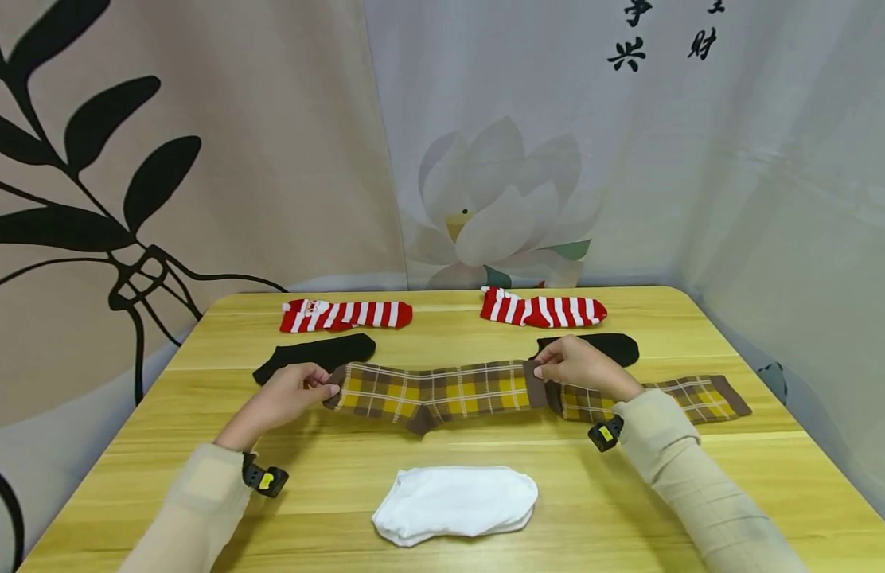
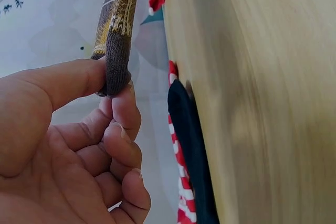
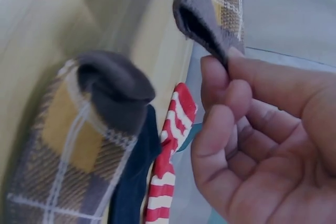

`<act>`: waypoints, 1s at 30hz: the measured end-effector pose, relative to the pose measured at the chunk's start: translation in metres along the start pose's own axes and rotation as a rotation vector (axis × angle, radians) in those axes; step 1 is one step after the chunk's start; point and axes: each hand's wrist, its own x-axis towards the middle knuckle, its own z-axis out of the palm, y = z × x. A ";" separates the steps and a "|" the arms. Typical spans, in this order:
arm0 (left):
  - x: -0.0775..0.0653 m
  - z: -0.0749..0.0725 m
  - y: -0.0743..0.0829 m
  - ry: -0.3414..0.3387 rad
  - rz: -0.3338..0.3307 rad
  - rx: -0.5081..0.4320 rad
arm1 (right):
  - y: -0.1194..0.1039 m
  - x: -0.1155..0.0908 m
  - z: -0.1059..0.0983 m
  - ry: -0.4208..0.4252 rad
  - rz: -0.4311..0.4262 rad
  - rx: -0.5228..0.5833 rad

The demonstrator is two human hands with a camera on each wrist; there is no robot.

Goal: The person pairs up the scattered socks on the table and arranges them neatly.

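A brown and yellow plaid sock point(image 1: 435, 392) is stretched out flat between my two hands, just above the wooden table point(image 1: 629, 493). My left hand point(image 1: 328, 388) pinches its brown toe end point(image 2: 116, 66) between thumb and forefinger point(image 2: 125, 103). My right hand point(image 1: 539, 372) pinches the brown cuff point(image 3: 210, 9) the same way, with the other fingers curled. A second plaid sock point(image 1: 689, 398) lies on the table to the right, partly under my right wrist, its cuff point(image 3: 113, 87) close to the one I hold.
Two red and white striped socks point(image 1: 345, 315) point(image 1: 543, 309) lie along the far edge. Closer in lie two black socks point(image 1: 317, 356) point(image 1: 610, 347). A white sock point(image 1: 457, 503) sits at the front centre. Printed curtains close off the back and both sides.
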 end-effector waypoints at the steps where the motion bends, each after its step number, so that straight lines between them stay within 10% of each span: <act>1: 0.001 0.002 0.000 -0.006 -0.002 -0.005 | 0.002 0.001 0.001 -0.002 0.015 0.011; 30: 0.007 0.024 -0.014 -0.089 -0.050 -0.020 | 0.017 0.020 0.028 0.033 0.036 -0.056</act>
